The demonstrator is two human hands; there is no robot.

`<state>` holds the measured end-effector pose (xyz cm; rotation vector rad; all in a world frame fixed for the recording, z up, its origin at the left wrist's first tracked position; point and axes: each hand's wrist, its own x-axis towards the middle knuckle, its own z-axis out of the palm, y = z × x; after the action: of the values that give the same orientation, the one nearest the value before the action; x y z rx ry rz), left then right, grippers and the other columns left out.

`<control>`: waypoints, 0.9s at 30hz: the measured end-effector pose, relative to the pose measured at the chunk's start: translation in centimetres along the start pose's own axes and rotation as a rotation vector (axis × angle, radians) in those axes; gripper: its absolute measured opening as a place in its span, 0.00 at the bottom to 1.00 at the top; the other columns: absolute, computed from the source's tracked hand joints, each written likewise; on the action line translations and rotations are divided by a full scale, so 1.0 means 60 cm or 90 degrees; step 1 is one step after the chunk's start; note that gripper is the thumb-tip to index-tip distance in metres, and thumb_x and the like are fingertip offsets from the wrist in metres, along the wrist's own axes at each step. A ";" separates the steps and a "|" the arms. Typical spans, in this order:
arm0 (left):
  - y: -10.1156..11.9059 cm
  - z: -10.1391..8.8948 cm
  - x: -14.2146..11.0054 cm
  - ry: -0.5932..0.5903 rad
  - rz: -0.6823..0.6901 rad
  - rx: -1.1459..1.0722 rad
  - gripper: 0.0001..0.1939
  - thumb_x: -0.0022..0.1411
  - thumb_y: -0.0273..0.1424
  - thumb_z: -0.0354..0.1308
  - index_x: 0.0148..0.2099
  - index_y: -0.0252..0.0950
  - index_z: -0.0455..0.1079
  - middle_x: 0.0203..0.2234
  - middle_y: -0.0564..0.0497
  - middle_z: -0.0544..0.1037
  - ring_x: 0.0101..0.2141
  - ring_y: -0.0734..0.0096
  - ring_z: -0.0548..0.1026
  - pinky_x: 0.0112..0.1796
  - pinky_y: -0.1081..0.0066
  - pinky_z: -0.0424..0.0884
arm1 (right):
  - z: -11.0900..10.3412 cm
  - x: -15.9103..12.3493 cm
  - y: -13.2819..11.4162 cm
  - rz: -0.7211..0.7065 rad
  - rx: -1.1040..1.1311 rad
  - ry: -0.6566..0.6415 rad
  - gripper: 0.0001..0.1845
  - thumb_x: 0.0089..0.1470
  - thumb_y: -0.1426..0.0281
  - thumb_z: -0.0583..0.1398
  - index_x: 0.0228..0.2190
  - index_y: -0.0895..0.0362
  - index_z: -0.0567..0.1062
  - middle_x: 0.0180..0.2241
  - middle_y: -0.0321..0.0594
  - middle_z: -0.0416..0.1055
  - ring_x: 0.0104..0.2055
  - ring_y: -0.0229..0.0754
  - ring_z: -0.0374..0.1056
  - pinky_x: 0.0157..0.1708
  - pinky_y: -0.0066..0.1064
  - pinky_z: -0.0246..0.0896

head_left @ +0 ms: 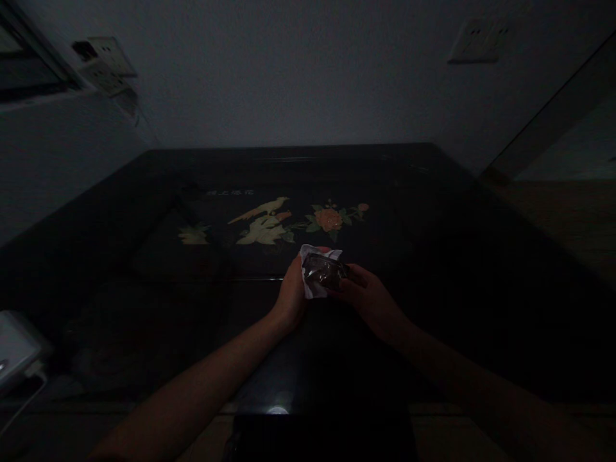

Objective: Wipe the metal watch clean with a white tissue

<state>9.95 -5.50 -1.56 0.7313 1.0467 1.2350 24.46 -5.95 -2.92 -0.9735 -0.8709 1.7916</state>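
Held over the near part of the dark table is a small dark, shiny object with bright reflections; the dim light hides its exact kind. A crumpled white cloth or tissue lies behind and around it. My left hand is closed round the cloth from the left, its fingers mostly hidden behind it. From the right, my right hand grips the object's right end between thumb and fingers.
The tabletop bears a painted bird and a red flower. A white box-like device with a cable stands at the left edge. Wall sockets are at the upper left, more sockets at the upper right.
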 end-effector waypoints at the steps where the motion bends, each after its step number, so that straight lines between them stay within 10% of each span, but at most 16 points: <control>1: -0.001 -0.002 0.000 -0.001 0.045 0.043 0.21 0.64 0.44 0.47 0.44 0.36 0.73 0.37 0.48 0.79 0.38 0.65 0.76 0.41 0.68 0.70 | 0.000 0.000 0.000 -0.001 -0.002 0.001 0.22 0.36 0.62 0.72 0.35 0.55 0.77 0.37 0.39 0.77 0.41 0.44 0.72 0.48 0.41 0.65; 14: 0.014 -0.010 -0.018 -0.123 0.410 0.392 0.18 0.65 0.42 0.50 0.49 0.40 0.73 0.52 0.43 0.72 0.54 0.57 0.66 0.58 0.60 0.56 | 0.001 -0.001 0.000 -0.023 -0.065 0.053 0.24 0.31 0.65 0.73 0.35 0.54 0.76 0.37 0.38 0.77 0.42 0.46 0.71 0.47 0.40 0.64; 19: 0.014 -0.010 -0.012 -0.104 0.395 0.346 0.18 0.67 0.40 0.46 0.47 0.39 0.74 0.47 0.45 0.75 0.51 0.60 0.69 0.55 0.63 0.59 | 0.002 -0.002 0.001 -0.022 -0.059 0.047 0.22 0.35 0.64 0.72 0.35 0.54 0.77 0.38 0.39 0.76 0.42 0.46 0.71 0.48 0.42 0.64; 27: 0.012 -0.004 -0.006 -0.048 0.131 0.125 0.20 0.63 0.44 0.50 0.45 0.36 0.73 0.40 0.48 0.78 0.40 0.64 0.74 0.42 0.69 0.68 | -0.001 -0.002 0.003 -0.008 -0.032 0.038 0.23 0.35 0.63 0.73 0.36 0.55 0.77 0.38 0.39 0.77 0.41 0.44 0.72 0.48 0.41 0.64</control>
<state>9.44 -5.72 -0.95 1.0522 1.0593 1.2793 24.47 -6.10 -3.06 -1.0465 -0.8865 1.7279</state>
